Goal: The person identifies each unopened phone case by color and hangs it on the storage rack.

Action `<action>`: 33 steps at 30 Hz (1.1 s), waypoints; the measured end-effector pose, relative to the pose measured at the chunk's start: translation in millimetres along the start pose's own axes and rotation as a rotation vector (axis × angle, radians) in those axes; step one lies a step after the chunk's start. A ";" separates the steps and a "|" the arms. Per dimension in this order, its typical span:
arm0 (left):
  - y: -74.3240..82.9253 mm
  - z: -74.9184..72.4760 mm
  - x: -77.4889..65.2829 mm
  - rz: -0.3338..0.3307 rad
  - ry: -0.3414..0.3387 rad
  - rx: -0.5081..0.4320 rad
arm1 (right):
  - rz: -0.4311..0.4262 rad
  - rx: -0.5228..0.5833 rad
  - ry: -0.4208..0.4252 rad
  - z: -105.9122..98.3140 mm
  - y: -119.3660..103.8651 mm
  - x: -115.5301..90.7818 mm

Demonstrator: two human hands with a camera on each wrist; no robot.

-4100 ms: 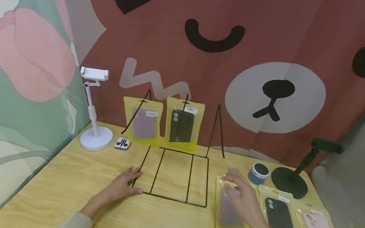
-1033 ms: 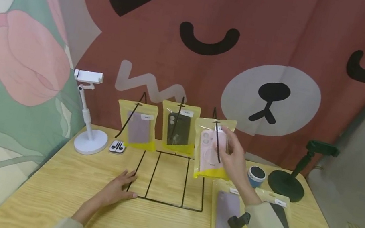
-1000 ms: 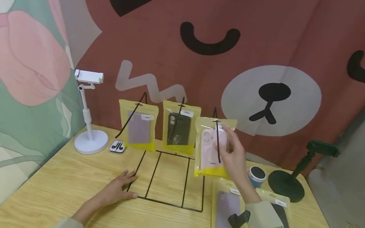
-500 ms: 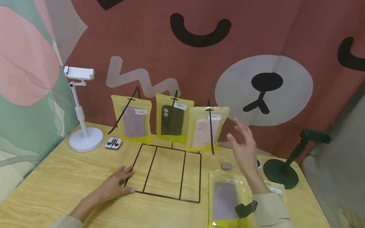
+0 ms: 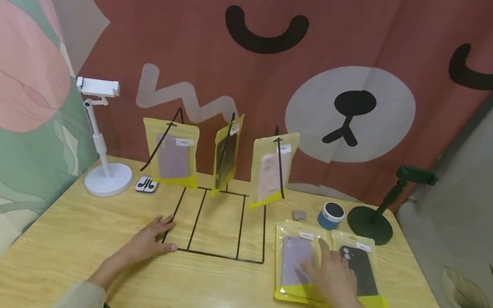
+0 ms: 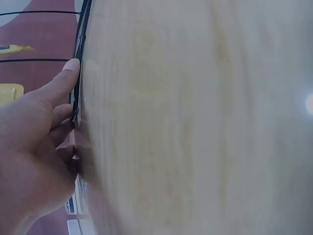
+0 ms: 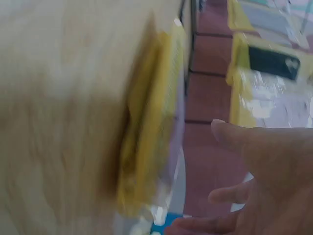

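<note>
My left hand (image 5: pixel 147 240) is at the front left corner of a black wire display rack (image 5: pixel 214 254), thumb on the front wire and fingers at the side wire. In the left wrist view its thumb (image 6: pixel 61 81) presses the wire and the other fingers are bent. My right hand (image 5: pixel 335 280) hovers over two bagged phone cases, a purple one (image 5: pixel 295 256) and a black one (image 5: pixel 363 271); the right wrist view shows its fingers spread and holding nothing. On the rack's hooks hang a purple case (image 5: pixel 172 157), a black case (image 5: pixel 226 158) turned nearly edge-on, and a pink case (image 5: pixel 271 172).
A white phone stand (image 5: pixel 108 179) and a boxed pair of earphones (image 5: pixel 146 185) stand at the back left. Along the back right are a small grey piece (image 5: pixel 299 215), a blue round jar-like item (image 5: pixel 331 217) and a dark green stand (image 5: pixel 370 224). A printed curtain hangs behind.
My right hand took the pink case from the table to the right hook, released it and came back down over the remaining bags. The black case on the middle hook has swivelled. My left hand stayed at the rack.
</note>
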State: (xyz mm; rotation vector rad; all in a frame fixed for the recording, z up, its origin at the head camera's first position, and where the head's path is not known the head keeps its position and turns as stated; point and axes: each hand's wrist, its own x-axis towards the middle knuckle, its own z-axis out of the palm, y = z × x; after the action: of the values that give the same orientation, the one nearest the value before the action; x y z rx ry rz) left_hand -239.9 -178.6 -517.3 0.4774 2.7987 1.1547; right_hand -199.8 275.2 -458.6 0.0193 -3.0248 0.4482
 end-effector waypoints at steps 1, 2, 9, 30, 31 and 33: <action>-0.1 -0.8 0.7 0.001 -0.005 -0.001 | 0.006 -0.021 -0.003 3.9 -3.3 -0.4; -0.3 -1.1 1.5 0.002 -0.010 0.002 | 0.012 -0.034 -0.007 6.8 -6.1 -0.5; 3.9 -2.2 2.5 0.012 -0.006 0.001 | 0.034 -0.019 -0.042 18.4 -10.6 1.0; 3.4 -2.0 -4.6 0.031 0.010 0.005 | 0.153 0.447 -0.177 11.7 35.8 20.1; 3.6 -2.3 -5.0 0.035 0.012 0.006 | 0.155 0.457 -0.175 11.2 38.7 20.7; 3.8 -2.7 -5.1 0.031 0.005 0.001 | 0.161 0.476 -0.168 8.7 43.1 21.6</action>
State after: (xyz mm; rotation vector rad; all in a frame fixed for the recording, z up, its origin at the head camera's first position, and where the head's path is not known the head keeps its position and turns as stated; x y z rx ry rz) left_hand -234.6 -179.4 -512.9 0.5201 2.8061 1.1625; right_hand -223.1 314.0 -477.6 -0.1642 -3.0062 1.2260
